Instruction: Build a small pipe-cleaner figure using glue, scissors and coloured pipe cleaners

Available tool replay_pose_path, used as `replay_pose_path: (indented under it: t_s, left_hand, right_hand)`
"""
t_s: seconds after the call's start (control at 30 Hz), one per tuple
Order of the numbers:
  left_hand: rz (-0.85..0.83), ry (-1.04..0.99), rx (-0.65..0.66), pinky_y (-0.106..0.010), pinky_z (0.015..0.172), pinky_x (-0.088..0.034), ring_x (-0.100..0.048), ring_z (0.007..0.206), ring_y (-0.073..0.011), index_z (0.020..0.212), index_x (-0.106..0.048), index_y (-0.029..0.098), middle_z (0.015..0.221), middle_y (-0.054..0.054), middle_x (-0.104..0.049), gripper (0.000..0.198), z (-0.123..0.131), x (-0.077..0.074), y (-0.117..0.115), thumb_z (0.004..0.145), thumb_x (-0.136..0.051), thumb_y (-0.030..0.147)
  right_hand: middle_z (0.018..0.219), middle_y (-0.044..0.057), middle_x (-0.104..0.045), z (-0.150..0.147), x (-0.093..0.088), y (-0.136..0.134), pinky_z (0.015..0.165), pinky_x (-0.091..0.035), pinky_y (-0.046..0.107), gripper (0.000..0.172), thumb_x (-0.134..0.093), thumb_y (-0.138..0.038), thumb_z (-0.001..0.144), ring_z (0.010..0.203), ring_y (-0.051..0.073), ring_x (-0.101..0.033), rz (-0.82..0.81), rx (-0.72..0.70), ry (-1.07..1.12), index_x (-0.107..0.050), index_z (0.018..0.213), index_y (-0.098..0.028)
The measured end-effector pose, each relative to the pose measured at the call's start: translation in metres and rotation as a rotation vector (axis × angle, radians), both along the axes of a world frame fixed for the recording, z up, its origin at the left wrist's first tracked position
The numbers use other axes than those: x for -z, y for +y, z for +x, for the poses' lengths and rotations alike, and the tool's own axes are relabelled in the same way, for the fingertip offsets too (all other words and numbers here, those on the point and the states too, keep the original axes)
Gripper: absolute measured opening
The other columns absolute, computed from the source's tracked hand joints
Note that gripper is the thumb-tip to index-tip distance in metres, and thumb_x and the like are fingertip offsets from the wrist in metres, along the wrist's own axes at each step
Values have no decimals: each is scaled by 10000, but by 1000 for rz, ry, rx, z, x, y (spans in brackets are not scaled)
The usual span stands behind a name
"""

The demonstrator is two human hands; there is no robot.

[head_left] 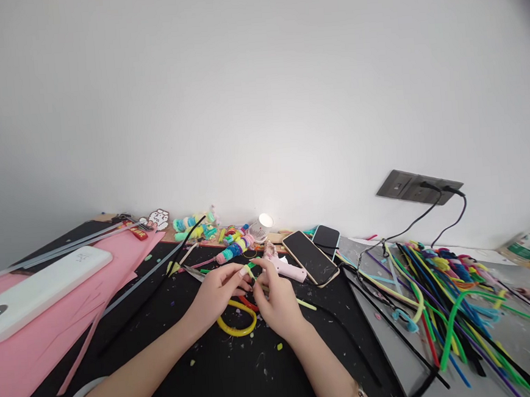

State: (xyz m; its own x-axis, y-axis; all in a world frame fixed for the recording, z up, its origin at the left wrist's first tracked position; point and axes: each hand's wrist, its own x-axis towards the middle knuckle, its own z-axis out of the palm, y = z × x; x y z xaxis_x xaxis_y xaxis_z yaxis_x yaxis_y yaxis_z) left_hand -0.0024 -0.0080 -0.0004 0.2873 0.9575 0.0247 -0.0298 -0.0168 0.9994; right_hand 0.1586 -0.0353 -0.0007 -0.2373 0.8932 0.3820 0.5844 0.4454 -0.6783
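My left hand (221, 292) and my right hand (275, 298) meet above the black tabletop, fingers pinched together. Between their fingertips is a short fuzzy green and yellow-green pipe cleaner piece (248, 268), partly hidden by the fingers. Under the hands lie scissors with a yellow handle (237, 331); the blades (194, 272) stick out left of my left hand. Just beyond my right hand rests a pale pink glue gun (290, 271). A striped multicoloured pipe cleaner roll (235, 248) lies behind my fingers.
Two phones (310, 257) lie at the back right. Loose pipe cleaners (457, 312) spread over the grey surface at right. Pink sheets (40, 369) and a long white device (47, 292) are at left. A lit lamp (262, 226) stands by the wall; cords hang from the outlet (417, 186).
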Motion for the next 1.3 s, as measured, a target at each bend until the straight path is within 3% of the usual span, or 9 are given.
replay_pose_path:
  t_s: [0.27, 0.57, 0.83, 1.03, 1.3]
  left_hand:
    - [137, 119, 6, -307, 720, -550, -672, 778, -217, 846, -661, 188, 804, -49, -684, 275, -2, -1, 1, 858, -544, 437]
    - [265, 255, 15, -296, 699, -547, -672, 706, -194, 882, -638, 189, 716, -19, -673, 248, -2, -5, -1, 882, -465, 367]
    - [175, 161, 36, -304, 692, -570, -677, 716, -188, 941, -648, 175, 814, -38, -685, 316, -2, 1, 3, 865, -475, 428]
    - [108, 121, 21, -318, 723, -571, -675, 721, -190, 939, -662, 169, 778, -31, -686, 316, -2, 1, 3, 827, -547, 442]
    - [69, 68, 8, -344, 744, -570, -692, 710, -201, 869, -684, 151, 812, -60, -721, 286, -4, 1, 7, 759, -630, 410]
  right_hand:
    - [691, -17, -591, 2, 1, 4, 616, -396, 252, 551, -458, -183, 881, 616, 162, -558, -54, 12, 57, -330, 1417, -189]
    - [589, -48, -514, 7, 7, 10, 564, -384, 222, 381, -485, -188, 865, 555, 140, -512, -32, 68, 47, -510, 1245, -174]
    - [575, -55, -505, 6, 6, 9, 568, -372, 225, 305, -482, -183, 854, 544, 138, -506, -23, 82, 22, -545, 1153, -177]
    - [559, -55, -481, 6, 4, 9, 532, -343, 220, 239, -478, -199, 862, 517, 136, -483, -14, 83, 1, -574, 1079, -171]
    - [591, -43, -518, 7, 4, 10, 550, -361, 219, 268, -473, -193, 874, 539, 138, -504, 22, 71, -18, -583, 1118, -198]
